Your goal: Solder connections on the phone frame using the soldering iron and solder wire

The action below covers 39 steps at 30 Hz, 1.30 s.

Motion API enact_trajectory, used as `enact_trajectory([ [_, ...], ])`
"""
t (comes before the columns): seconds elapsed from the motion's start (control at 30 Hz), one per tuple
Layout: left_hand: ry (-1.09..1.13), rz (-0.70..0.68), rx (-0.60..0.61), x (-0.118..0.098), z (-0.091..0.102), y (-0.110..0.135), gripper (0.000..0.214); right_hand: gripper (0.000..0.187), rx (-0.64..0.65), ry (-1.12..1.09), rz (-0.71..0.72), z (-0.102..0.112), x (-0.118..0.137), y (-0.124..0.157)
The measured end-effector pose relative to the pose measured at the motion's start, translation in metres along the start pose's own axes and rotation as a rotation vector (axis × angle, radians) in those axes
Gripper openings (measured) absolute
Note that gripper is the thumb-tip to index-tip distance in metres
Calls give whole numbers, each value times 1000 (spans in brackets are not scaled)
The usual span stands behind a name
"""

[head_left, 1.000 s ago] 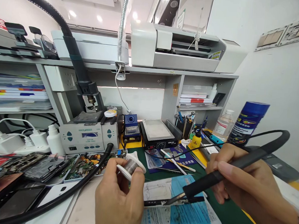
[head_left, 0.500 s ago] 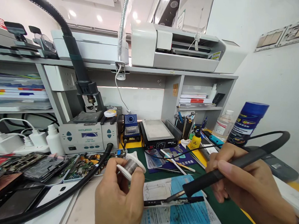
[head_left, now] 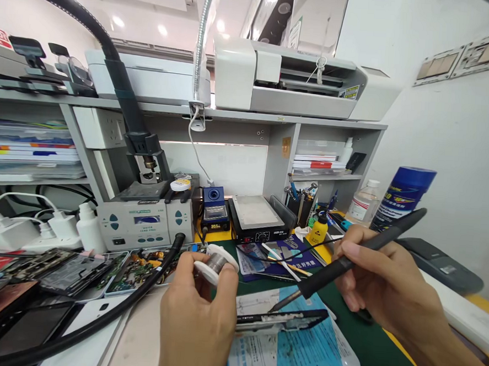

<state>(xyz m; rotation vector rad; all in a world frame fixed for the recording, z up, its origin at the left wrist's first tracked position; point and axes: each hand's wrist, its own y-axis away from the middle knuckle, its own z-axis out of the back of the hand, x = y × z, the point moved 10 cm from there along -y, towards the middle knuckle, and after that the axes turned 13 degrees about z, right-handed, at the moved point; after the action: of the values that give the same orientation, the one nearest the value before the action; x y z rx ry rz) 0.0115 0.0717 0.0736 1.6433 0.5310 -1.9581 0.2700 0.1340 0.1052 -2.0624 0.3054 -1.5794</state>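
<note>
Bare left hand (head_left: 201, 315) with broad back and rounded thumb (head_left: 226, 287), bare right hand (head_left: 387, 280) with slim fingers (head_left: 359, 234), right forearm (head_left: 457, 356) (uncovered along its visible length), tapering toward the wrist (head_left: 420, 318)

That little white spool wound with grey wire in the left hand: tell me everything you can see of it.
The small white spool wound with silvery-grey wire has two round end discs that look like plastic, with metallic-looking wire coiled around the core between them. It is tilted, held up between the thumb and fingers of the person's bare left hand, which partly hide it. In the view it sits above and left of the thin, black-edged flat device.
</note>
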Motion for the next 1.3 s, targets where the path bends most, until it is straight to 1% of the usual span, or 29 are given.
enact_trajectory([
  [0.17, -12, -14, 0, -1, -1, 0, 25, 24, 6, -3, -28, -2, -4, 0],
  [0.3, -42, -34, 11, 4, -1, -6, 28, 26, 13, 15, -31, -2, -7, 0],
  [0.4, -69, -46, 36, 8, -3, -11, 33, 24, 26, 14, -30, -2, -8, 0],
  [0.73, -107, -73, 21, 6, -1, -12, 32, 21, 58, 68, 39, -2, 3, 0],
  [0.93, -90, -78, 35, 6, -3, -12, 32, 20, 58, 71, 50, -2, 4, 1],
  [1.1, -97, -90, 10, 4, -2, -13, 33, 19, 26, 92, 97, 2, 7, 2],
  [1.2, -100, -69, 2, 5, -2, -13, 32, 20, 17, 80, 95, 2, 7, 2],
  [1.3, -90, -47, 12, 5, -3, -13, 33, 21, -31, 76, 78, 6, 7, 0],
])
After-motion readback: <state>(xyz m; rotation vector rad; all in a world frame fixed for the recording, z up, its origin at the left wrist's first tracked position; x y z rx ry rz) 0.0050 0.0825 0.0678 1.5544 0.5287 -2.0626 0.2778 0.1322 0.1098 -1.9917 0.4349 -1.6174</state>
